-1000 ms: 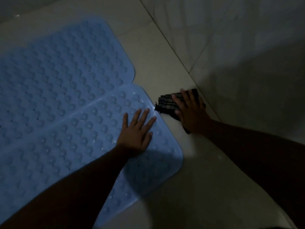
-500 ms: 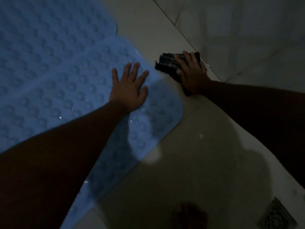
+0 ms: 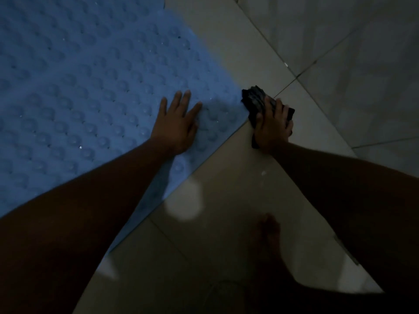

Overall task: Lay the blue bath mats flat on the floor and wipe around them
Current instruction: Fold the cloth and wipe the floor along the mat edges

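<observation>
Lying beneath left fingers point(image 3: 179, 102), blue mat point(image 3: 90, 87), cloth point(image 3: 253, 99) beneath right fingers point(image 3: 271, 105)

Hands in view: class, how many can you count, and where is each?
2. The left hand lies flat on the mat near its edge; the right hand presses a cloth on the floor beside it.

The person's left hand point(image 3: 175, 128) and right hand point(image 3: 272, 125) are bare, as are both forearms point(image 3: 118, 177) along all their visible length; a bare foot point(image 3: 268, 236) shows dimly at five o'clock.
</observation>
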